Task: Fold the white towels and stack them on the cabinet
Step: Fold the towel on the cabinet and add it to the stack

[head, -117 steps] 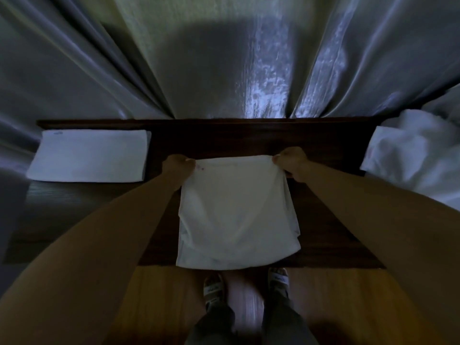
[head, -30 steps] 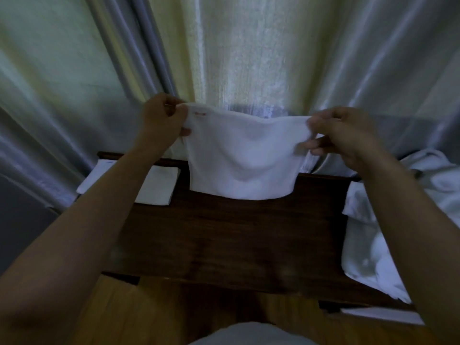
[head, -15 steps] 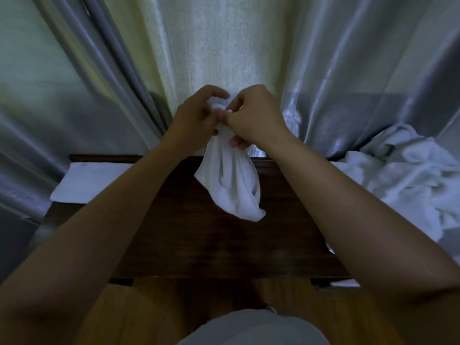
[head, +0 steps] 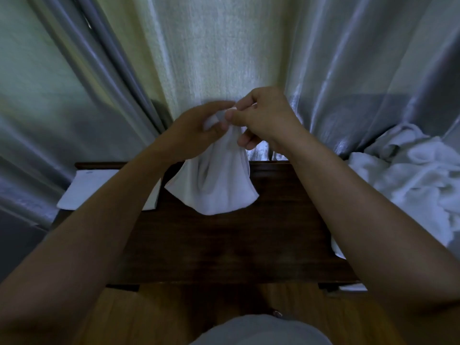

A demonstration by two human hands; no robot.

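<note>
Change: towel (head: 214, 185), a second ago stretched wide, now hangs doubled above the cabinet (head: 224, 240).
Grip: left hand (head: 196, 130) and right hand (head: 263, 118) pinch its gathered corners.
Meaning: fold halfway; folded towel (head: 82, 190) waits left.

White towel (head: 214, 185) hanging doubled, pinched aloft

Folded towel (head: 99, 188) left on cabinet (head: 224, 245), towel pile (head: 410, 185) right, curtain (head: 224, 46) behind

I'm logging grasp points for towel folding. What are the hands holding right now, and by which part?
Both the left hand and right hand pinch the white towel at its gathered top edge; the rest hangs above the cabinet.
</note>
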